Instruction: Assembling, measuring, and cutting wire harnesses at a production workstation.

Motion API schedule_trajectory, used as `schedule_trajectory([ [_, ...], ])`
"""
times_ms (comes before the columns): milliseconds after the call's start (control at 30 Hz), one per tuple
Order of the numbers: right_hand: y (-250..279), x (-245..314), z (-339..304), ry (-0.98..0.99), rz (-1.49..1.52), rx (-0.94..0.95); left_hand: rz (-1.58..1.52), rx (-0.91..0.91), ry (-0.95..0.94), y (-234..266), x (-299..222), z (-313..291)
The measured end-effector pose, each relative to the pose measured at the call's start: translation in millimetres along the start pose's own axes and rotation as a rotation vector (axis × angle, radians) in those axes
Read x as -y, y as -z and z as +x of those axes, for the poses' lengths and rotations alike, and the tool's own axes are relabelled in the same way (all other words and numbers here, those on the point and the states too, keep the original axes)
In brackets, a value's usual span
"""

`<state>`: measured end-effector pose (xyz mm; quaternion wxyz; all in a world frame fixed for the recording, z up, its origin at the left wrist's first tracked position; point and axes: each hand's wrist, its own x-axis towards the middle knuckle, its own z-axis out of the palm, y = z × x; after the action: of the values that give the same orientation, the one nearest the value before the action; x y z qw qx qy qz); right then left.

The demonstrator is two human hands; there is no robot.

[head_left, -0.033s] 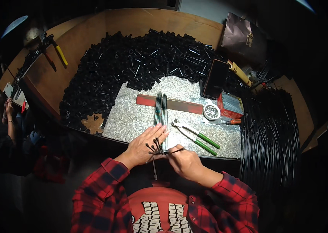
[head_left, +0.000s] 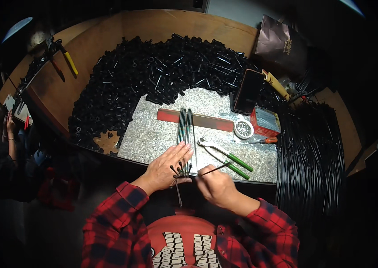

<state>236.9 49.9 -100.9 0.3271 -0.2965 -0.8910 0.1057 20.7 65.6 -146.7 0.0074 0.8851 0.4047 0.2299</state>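
My left hand (head_left: 166,164) lies flat, fingers stretched forward, over a row of thin dark rods (head_left: 185,127). The rods cross a worn red bar (head_left: 218,123) on the speckled board. Beside my left thumb, several dark-tipped ends (head_left: 179,169) stick up in a fan, and one hangs below the board's edge. My right hand (head_left: 217,186) is closed in a pinch on a thin dark rod (head_left: 215,169) whose length points up to the right. One rod (head_left: 194,143) leans slightly apart at the row's right side. Green-handled pincers (head_left: 225,158) lie just beyond my right hand.
Small black parts (head_left: 153,67) heap behind the speckled board (head_left: 144,134). At right are a white cup (head_left: 243,129), a red box (head_left: 267,121), an orange-handled screwdriver (head_left: 267,140), a phone (head_left: 249,91) and many long black rods (head_left: 312,156). Another person's hand (head_left: 10,125) shows far left.
My right hand has shifted slightly right, and the rod in it sticks out farther to the upper right. A rod at the row's right side now leans apart. My left hand stays put.
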Motion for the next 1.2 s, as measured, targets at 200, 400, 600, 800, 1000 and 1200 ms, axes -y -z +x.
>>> schedule_trajectory([
  [200,83.5,-21.1,12.6,-0.529,0.601,-0.339,-0.006,0.070,0.036,16.5,-0.3,-6.1],
  [400,203.3,-71.0,11.4,-0.616,0.543,-0.693,-0.023,0.073,-0.056,13.9,6.2,6.7],
  [600,233.5,-158.5,-24.4,-0.831,-0.139,-0.625,0.004,0.004,-0.110,11.7,5.3,15.4],
  [800,185.5,-217.4,-90.1,-0.673,-0.804,-0.166,-0.014,0.026,-0.106,12.1,8.0,12.0],
  [1000,165.3,-210.0,-50.1,-0.506,-0.964,-0.105,0.033,0.081,-0.043,17.3,6.8,17.0],
  [1200,146.2,-230.5,1.7,-0.307,-0.747,-0.019,0.019,0.113,-0.012,15.1,7.2,11.7],
])
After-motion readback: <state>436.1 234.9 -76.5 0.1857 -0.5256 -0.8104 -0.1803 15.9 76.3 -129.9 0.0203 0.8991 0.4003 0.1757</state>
